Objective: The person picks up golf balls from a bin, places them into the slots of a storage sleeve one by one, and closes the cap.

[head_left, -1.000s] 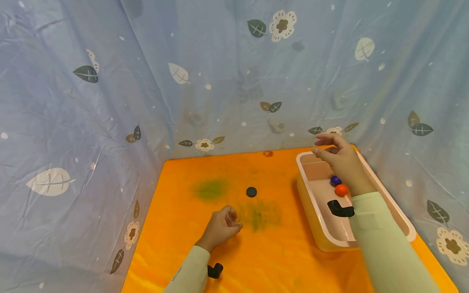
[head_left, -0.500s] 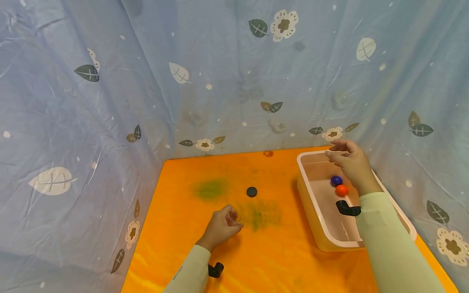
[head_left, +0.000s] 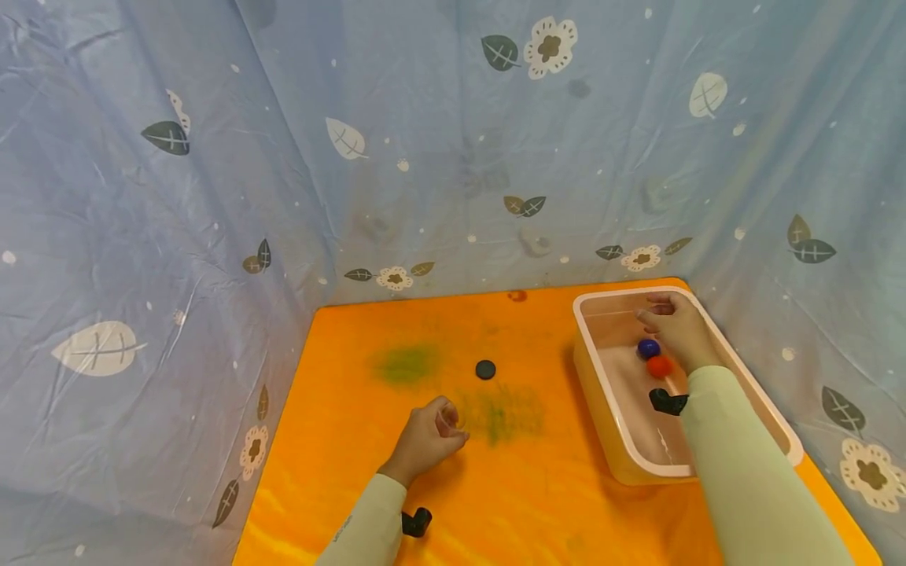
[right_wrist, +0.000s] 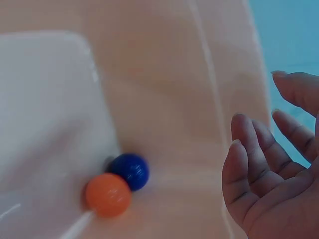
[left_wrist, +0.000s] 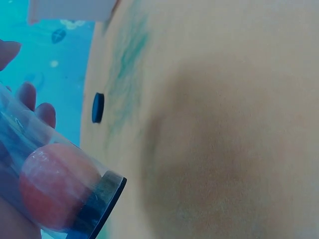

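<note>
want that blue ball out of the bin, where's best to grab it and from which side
Pinch the blue ball across its middle, coming straight down from above. It lies on the floor of the bin touching the orange ball, so fingers likely fit best on the two sides clear of that contact. The right hand, fingers relaxed and holding nothing, hangs inside the bin close by.
</note>
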The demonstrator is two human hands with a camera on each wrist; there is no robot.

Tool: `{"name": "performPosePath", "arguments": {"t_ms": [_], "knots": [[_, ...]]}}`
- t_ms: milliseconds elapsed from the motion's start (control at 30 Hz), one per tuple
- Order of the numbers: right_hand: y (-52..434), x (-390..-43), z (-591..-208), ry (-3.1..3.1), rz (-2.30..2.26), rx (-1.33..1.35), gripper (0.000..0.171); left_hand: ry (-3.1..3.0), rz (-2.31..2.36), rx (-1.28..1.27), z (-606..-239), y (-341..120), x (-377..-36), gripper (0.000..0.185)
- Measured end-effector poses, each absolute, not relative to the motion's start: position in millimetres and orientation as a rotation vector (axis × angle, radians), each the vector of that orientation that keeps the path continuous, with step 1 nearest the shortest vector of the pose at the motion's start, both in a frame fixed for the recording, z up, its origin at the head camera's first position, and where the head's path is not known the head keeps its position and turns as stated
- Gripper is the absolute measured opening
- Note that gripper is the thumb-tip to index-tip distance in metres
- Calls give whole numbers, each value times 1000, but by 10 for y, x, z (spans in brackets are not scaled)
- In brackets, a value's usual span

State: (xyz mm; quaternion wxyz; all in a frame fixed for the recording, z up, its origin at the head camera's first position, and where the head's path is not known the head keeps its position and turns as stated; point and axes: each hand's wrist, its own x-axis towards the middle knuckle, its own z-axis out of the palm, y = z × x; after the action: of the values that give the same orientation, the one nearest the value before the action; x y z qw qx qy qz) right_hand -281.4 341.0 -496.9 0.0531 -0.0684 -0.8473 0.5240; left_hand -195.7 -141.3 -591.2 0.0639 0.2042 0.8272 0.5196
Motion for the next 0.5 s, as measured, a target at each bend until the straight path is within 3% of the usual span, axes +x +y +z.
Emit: {"name": "performPosePath", "arguments": {"t_ms": [500], "knots": [[3548, -2901, -5341, -2843, 1306, -347, 47, 2482, 1582, 591, -5921, -1393, -1952, 28]]}}
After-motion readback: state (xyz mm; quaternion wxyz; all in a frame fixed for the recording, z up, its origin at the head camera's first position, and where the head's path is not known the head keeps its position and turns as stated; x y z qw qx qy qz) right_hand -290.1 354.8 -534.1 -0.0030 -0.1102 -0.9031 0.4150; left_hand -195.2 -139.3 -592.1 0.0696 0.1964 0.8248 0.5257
